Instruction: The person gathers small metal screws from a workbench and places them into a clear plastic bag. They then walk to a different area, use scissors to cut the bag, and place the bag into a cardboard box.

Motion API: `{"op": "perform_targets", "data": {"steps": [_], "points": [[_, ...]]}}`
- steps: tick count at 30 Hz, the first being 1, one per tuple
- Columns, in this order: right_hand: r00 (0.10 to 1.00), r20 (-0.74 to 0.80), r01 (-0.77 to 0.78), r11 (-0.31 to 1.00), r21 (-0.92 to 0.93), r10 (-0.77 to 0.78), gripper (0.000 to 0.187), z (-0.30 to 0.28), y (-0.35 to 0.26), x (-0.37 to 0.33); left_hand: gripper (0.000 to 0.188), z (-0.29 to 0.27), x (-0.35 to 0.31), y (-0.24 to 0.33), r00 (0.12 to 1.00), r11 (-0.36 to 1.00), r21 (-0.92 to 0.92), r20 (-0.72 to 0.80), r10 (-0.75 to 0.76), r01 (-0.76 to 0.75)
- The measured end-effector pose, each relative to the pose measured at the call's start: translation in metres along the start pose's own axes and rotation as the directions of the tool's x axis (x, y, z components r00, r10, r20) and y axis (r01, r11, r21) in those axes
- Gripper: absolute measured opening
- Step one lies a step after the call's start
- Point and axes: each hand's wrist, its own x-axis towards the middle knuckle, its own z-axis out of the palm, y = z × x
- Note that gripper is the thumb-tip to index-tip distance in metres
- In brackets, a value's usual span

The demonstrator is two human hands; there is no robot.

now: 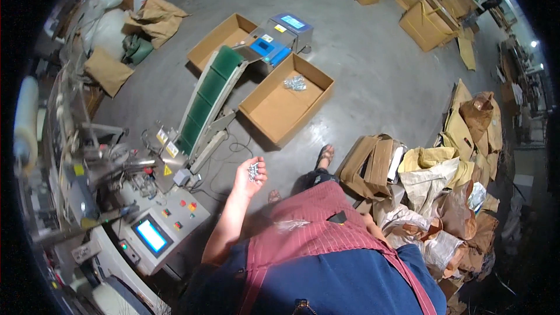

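Note:
My left hand [251,176] is held out palm up over the floor, its fingers curled round a handful of small silvery metal pieces [252,171] that look like screws. It is to the right of the lower end of a green conveyor belt [198,108]. Of my right arm [376,230], only a short stretch shows at the side of my red apron [309,216]; the hand itself is hidden. In front of me, an open cardboard box [256,111] holds a clear bag of small silvery parts [295,83].
On my left stands a packing machine with a lit control screen [152,237]. A blue-topped machine [274,46] sits at the conveyor's upper end, beside another open carton [219,44]. Crumpled paper sacks [429,169] are heaped at right, and cables [236,143] run across the floor.

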Motion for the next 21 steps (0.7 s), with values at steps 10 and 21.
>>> {"op": "perform_targets", "data": {"steps": [10, 21], "points": [[0.985, 0.085, 0.166, 0.966, -0.198, -0.152, 0.036, -0.160, -0.006, 0.184, 0.022, 0.125, 0.186, -0.005, 0.970, 0.831, -0.541, 0.104, 0.219, -0.129], [0.989, -0.073, 0.151, 0.874, 0.461, -0.133, 0.014, -0.522, -0.254, 0.443, 0.022, 0.343, 0.356, 0.067, 0.878, 0.728, -0.592, 0.071, 0.473, -0.345]]}}
